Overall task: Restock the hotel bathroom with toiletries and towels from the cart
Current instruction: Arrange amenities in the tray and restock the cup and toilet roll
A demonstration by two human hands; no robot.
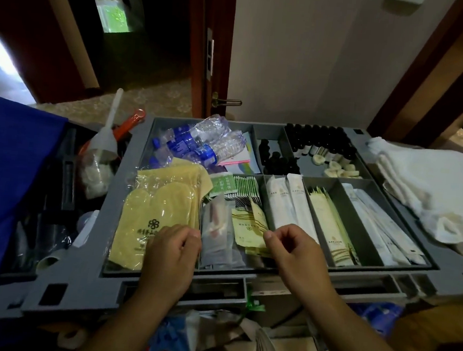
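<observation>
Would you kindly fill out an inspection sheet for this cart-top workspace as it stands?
Surface: grey compartment tray on the cart.
Job's things: wrapped yellow slippers front left; small dark bottles at the back; long white packets mid-tray; white towels on the right.
Clutter: water bottles heaped back left; funnel-shaped tool beside the tray.
Grippers: left hand curled at the slippers' edge, grip unclear; right hand seems to pinch a yellow sachet.
Cables: nothing seen.
Surroundings: wooden door with brass handle, white wall.
</observation>
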